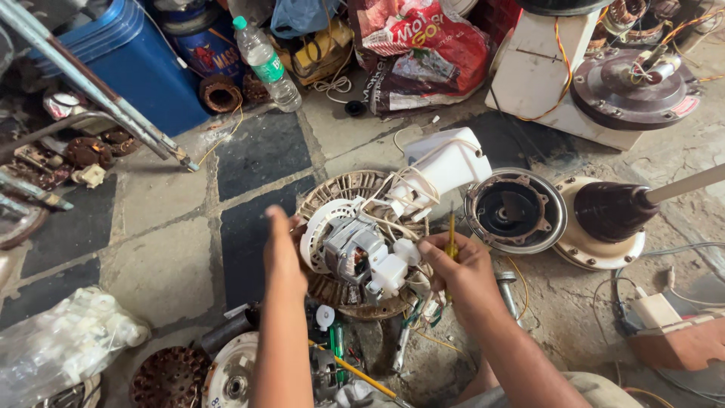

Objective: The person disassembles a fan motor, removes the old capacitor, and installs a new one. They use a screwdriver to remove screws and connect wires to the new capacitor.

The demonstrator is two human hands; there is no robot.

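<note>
Left hand (283,253) flat against the fan motor's (355,253) side, fingers hidden behind it, motor over a stator disc (355,189) on the stone floor (162,264), right hand (457,264) pinching a yellow screwdriver (451,240), tip hidden, at its white terminal block (389,273), open motor housing (516,210) right

Seen from above, a person's left hand (283,253) steadies a white and grey electric motor assembly (353,249) over a round wound coil (355,242) on a stone floor. The right hand (461,268) grips a yellow-handled screwdriver (451,243) beside the motor's white connector. A plastic bottle (266,63) and a blue container (136,64) lie beyond.
</note>
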